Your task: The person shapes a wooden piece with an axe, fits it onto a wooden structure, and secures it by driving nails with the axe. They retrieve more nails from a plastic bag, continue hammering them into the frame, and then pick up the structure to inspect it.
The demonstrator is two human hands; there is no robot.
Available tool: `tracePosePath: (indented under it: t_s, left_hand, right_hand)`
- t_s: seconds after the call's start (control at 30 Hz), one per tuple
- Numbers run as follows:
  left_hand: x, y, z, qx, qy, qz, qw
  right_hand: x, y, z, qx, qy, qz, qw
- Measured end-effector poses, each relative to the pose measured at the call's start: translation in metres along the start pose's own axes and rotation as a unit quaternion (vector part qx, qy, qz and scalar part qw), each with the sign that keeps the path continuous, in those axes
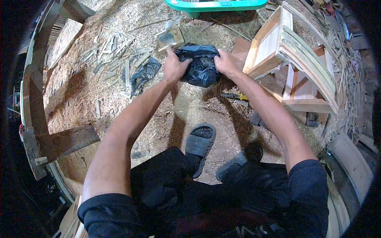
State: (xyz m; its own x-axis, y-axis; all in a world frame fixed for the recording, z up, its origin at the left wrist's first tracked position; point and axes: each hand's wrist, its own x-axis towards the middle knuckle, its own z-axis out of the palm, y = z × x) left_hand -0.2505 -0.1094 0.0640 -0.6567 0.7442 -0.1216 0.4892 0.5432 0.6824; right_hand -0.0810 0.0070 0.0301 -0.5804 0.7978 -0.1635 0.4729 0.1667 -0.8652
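Note:
A black plastic bag (201, 71) is stretched between my two hands above the floor, its mouth facing up toward me. Small bits seem to lie inside, too dim to name. My left hand (174, 68) grips the bag's left edge, thumb toward the opening. On the opposite edge, my right hand (227, 63) pinches the plastic. Just beyond the bag sits a wooden block (170, 38) with a dark patch on top. Yellow-handled pliers (235, 96) lie on the floor below my right forearm.
Wood shavings and offcuts (113, 49) cover the floor. At right stands a wooden frame with a curved side (305, 59); a green plastic piece (216, 5) is at the top. Another black plastic piece (146, 73) lies left. A timber beam (71, 139) juts in at left. My sandals (200, 144) are below.

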Motion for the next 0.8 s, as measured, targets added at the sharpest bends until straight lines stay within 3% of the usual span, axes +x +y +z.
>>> tracePosePath:
  t_s: [0.03, 0.07, 0.1, 0.13, 0.23, 0.27, 0.37, 0.4, 0.43, 0.5, 0.6, 0.67, 0.73, 0.8]
  left_hand:
    - [0.008, -0.006, -0.004, 0.021, -0.044, 0.006, 0.999]
    - [0.018, -0.012, -0.009, 0.041, -0.089, 0.012, 0.995]
    - [0.024, -0.019, -0.013, 0.062, -0.135, 0.019, 0.989]
    - [0.026, -0.030, -0.010, 0.127, -0.034, 0.137, 0.982]
    - [0.031, -0.037, -0.003, 0.054, 0.053, 0.196, 0.978]
    - [0.031, -0.030, -0.005, -0.220, -0.139, -0.011, 0.966]
    - [0.020, -0.013, -0.017, -0.322, -0.190, -0.142, 0.917]
    - [0.005, 0.007, -0.036, -0.391, -0.285, -0.138, 0.864]
    - [-0.005, 0.013, -0.047, -0.375, -0.341, -0.185, 0.842]
    - [-0.015, 0.024, -0.061, -0.364, -0.371, -0.213, 0.827]
    - [-0.015, 0.023, -0.049, -0.448, -0.336, -0.270, 0.783]
    - [-0.012, 0.020, -0.042, -0.481, -0.320, -0.278, 0.767]
    - [-0.008, 0.014, -0.035, -0.465, -0.290, -0.248, 0.799]
    - [-0.001, 0.002, -0.024, -0.442, -0.263, -0.225, 0.827]
  right_hand:
    - [0.005, 0.009, 0.003, 0.057, -0.004, 0.004, 0.998]
    - [0.007, 0.018, 0.007, 0.204, -0.050, 0.041, 0.977]
    - [0.006, 0.020, 0.007, 0.238, -0.056, 0.063, 0.968]
    - [0.004, 0.019, 0.006, 0.271, -0.061, 0.084, 0.957]
    - [-0.007, 0.006, -0.001, 0.296, -0.048, 0.113, 0.947]
    - [-0.012, -0.002, -0.002, 0.292, -0.040, 0.117, 0.948]
    - [-0.007, 0.005, 0.003, 0.376, -0.037, 0.169, 0.910]
    - [0.001, 0.021, 0.004, 0.328, -0.031, 0.118, 0.937]
    - [0.001, 0.021, 0.004, 0.356, -0.031, 0.106, 0.928]
    - [-0.005, 0.016, 0.002, 0.409, -0.029, 0.083, 0.908]
    - [-0.013, 0.005, 0.000, 0.346, 0.012, -0.048, 0.937]
    - [-0.014, 0.006, 0.000, 0.354, -0.002, -0.055, 0.934]
    - [-0.003, 0.022, 0.002, 0.410, -0.061, 0.010, 0.910]
    - [-0.008, 0.027, 0.006, 0.362, -0.046, 0.028, 0.931]
